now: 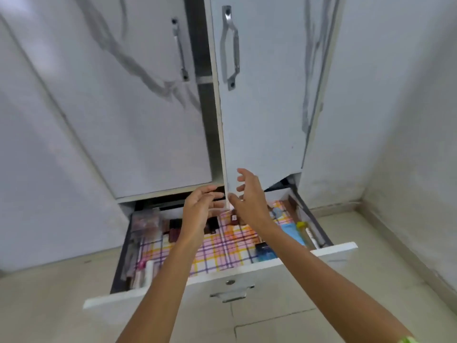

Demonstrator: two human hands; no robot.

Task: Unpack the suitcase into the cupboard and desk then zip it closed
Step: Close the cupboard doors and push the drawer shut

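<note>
A white cupboard stands before me, its left door (123, 95) closed and its right door (262, 100) swung partly open. Both my hands reach toward the lower corner of that open door. My left hand (201, 206) hovers just left of the door's edge with fingers loosely spread and nothing in it. My right hand (247, 194) is on the front of the door near its bottom corner, fingers spread, thumb beside the edge. Below them the drawer (222, 276) is pulled out, lined with a checked cloth (222, 251). The suitcase is out of view.
The drawer holds small cosmetics and boxes: dark bottles (173, 231) at the back left, a blue box (265, 252) and a yellow-capped tube (303, 227) at the right. Metal handles (231, 45) are on the doors. Tiled floor (371, 280) lies around.
</note>
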